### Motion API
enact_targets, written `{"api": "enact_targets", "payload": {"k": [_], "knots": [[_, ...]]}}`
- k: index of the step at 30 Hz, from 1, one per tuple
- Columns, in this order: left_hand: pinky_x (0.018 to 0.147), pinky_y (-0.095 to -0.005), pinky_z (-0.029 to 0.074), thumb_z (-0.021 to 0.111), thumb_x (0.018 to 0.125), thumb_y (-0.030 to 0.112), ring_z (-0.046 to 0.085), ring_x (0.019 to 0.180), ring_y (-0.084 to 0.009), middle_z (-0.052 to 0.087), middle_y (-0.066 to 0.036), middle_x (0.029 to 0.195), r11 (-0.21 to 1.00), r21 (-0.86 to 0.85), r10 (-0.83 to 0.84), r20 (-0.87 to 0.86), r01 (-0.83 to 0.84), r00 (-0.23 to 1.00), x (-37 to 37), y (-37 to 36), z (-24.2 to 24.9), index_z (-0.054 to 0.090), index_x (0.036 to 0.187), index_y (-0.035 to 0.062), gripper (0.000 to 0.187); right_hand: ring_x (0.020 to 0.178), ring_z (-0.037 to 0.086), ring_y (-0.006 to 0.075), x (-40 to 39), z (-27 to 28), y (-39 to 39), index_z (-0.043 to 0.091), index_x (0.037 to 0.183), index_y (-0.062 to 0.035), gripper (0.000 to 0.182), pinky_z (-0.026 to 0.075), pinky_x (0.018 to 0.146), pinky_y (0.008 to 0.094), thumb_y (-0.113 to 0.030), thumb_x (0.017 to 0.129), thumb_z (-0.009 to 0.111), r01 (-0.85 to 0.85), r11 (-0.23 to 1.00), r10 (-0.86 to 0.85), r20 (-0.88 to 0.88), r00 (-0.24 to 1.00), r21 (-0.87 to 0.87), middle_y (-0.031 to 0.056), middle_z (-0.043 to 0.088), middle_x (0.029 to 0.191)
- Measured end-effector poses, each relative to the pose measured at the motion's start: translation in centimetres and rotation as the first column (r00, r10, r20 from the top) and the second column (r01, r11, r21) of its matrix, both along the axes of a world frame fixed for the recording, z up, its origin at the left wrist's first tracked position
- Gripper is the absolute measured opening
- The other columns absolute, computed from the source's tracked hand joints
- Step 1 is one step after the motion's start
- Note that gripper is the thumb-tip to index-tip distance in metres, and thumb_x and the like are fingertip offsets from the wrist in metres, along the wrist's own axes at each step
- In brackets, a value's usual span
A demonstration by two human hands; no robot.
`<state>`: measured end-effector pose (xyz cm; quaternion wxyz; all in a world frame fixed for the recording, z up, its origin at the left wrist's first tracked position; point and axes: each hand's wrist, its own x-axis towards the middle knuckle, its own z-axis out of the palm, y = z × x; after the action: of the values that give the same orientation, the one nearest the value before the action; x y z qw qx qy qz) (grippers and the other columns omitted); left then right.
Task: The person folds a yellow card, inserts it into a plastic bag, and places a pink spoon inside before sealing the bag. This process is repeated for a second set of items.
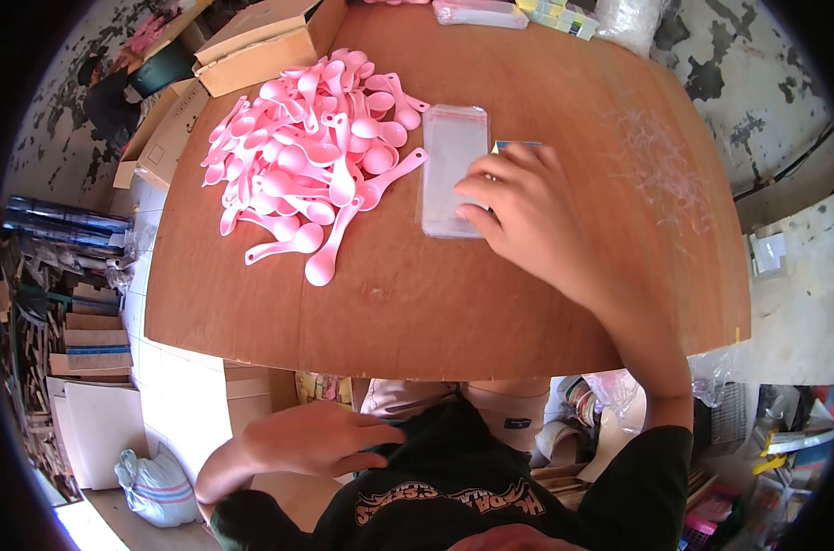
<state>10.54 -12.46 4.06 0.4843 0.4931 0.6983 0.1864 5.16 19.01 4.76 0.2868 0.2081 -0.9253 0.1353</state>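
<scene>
A stack of clear plastic sleeves (451, 174) lies flat on the brown wooden table (417, 317). My right hand (518, 193) hovers at the stack's right edge, fingers curved and apart, with nothing visible in them. Partly hidden behind its fingers is a small yellow and blue item (501, 145). To the left of the sleeves rises a heap of pink plastic spoons (293, 156). Below the table's near edge, my left hand (330, 439) rests against the dark shirt, its fingers slightly spread and holding nothing visible.
An open cardboard box (261, 55) stands at the table's back left. Further packs (481, 12) lie along the far edge. Thin clear strips (660, 170) are scattered at the right. A person (109, 101) is in the left background, beyond boxes.
</scene>
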Motion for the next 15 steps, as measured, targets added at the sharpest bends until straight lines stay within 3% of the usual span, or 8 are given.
{"api": "enact_targets", "payload": {"k": [2, 4, 6, 8, 9, 10, 12, 15], "knots": [[0.058, -0.0439, 0.051, 0.061, 0.09, 0.024, 0.063, 0.066, -0.0329, 0.063, -0.015, 0.076, 0.887, 0.461, 0.038, -0.133, 0.028, 0.99, -0.9, 2.4, 1.4, 0.06, 0.109, 0.0081, 0.024, 0.085, 0.057, 0.0228, -1.8, 0.4, 0.1, 0.071, 0.08, -0.0105, 0.013, 0.038, 0.08, 0.0386, -0.022, 0.074, 0.074, 0.002, 0.983, -0.037, 0.185, 0.982, 0.183, 0.0027, 0.067, 0.083], [0.054, -0.0426, 0.05, 0.061, 0.09, 0.024, 0.062, 0.061, -0.0321, 0.061, -0.014, 0.07, 0.843, 0.534, 0.064, -0.218, 0.065, 0.974, -3.1, 4.7, 1.5, 0.061, 0.107, 0.0085, 0.022, 0.083, 0.06, 0.0238, -3.1, 0.4, -0.1, 0.072, 0.074, -0.0098, 0.015, 0.037, 0.08, 0.0384, -0.023, 0.071, 0.076, -0.023, 0.983, -0.024, 0.249, 0.968, 0.185, 0.0048, 0.068, 0.078], [0.05, -0.0418, 0.049, 0.063, 0.089, 0.022, 0.059, 0.049, -0.0303, 0.057, -0.014, 0.056, 0.826, 0.56, 0.158, -0.329, 0.058, 0.931, -5.4, 6.6, 2.2, 0.066, 0.098, 0.0091, 0.016, 0.076, 0.063, 0.0229, -4.2, 0.2, -0.4, 0.073, 0.074, -0.0106, 0.013, 0.038, 0.077, 0.0381, -0.023, 0.071, 0.076, -0.05, 0.947, -0.11, 0.468, 0.877, 0.316, 0.0045, 0.069, 0.076], [0.052, -0.0403, 0.049, 0.065, 0.087, 0.017, 0.06, 0.051, -0.0308, 0.063, -0.015, 0.064, 0.837, 0.542, 0.311, -0.369, -0.069, 0.876, -7.9, 8.3, 2.7, 0.068, 0.092, 0.0064, 0.012, 0.073, 0.064, 0.0238, -4.7, -0.1, -0.4, 0.072, 0.073, -0.0106, 0.013, 0.039, 0.076, 0.0385, -0.023, 0.07, 0.076, -0.061, 0.943, -0.098, 0.446, 0.89, 0.328, 0.0052, 0.069, 0.073], [0.055, -0.0382, 0.05, 0.065, 0.085, 0.01, 0.064, 0.058, -0.03, 0.066, -0.016, 0.073, 0.657, 0.75, 0.433, -0.3, -0.07, 0.85, -9.2, 9.4, 1.1, 0.068, 0.093, 0.0042, 0.01, 0.07, 0.064, 0.0247, -4.8, -0.3, -0.5, 0.072, 0.072, -0.0106, 0.013, 0.039, 0.075, 0.0389, -0.022, 0.069, 0.077, -0.069, 0.939, -0.086, 0.423, 0.902, 0.337, 0.0059, 0.069, 0.071], [0.057, -0.0357, 0.05, 0.064, 0.082, 0.004, 0.065, 0.063, -0.0272, 0.067, -0.017, 0.079, 0.624, 0.755, 0.504, -0.194, -0.2, 0.842, -9.9, 9.8, 0.5, 0.067, 0.094, 0.0016, 0.012, 0.07, 0.064, 0.0247, -4.8, -0.6, -0.4, 0.072, 0.072, -0.0106, 0.013, 0.039, 0.075, 0.0389, -0.022, 0.069, 0.077, -0.068, 0.938, -0.088, 0.423, 0.902, 0.341, 0.0059, 0.069, 0.071], [0.055, -0.0273, 0.047, 0.063, 0.085, 0.0, 0.061, 0.062, -0.0122, 0.068, -0.01, 0.081, 0.595, 0.736, 0.629, -0.177, -0.322, 0.757, -11.4, 10.2, -1.1, 0.066, 0.099, 0.001, 0.014, 0.071, 0.065, 0.0249, -4.8, -0.8, -0.3, 0.072, 0.072, -0.0098, 0.01, 0.041, 0.072, 0.0394, -0.018, 0.068, 0.076, -0.068, 0.951, -0.058, 0.388, 0.92, 0.303, 0.0067, 0.069, 0.07], [0.056, -0.0256, 0.048, 0.062, 0.085, -0.001, 0.06, 0.063, -0.0104, 0.069, -0.009, 0.084, 0.481, 0.795, 0.729, -0.128, -0.369, 0.672, -12.5, 10.0, -2.6, 0.065, 0.1, -0.0007, 0.016, 0.07, 0.066, 0.024, -4.3, -0.5, 0.0, 0.073, 0.072, -0.0097, 0.006, 0.043, 0.07, 0.0382, -0.013, 0.068, 0.074, -0.093, 0.977, -0.002, 0.443, 0.897, 0.193, 0.0075, 0.069, 0.07]]}}
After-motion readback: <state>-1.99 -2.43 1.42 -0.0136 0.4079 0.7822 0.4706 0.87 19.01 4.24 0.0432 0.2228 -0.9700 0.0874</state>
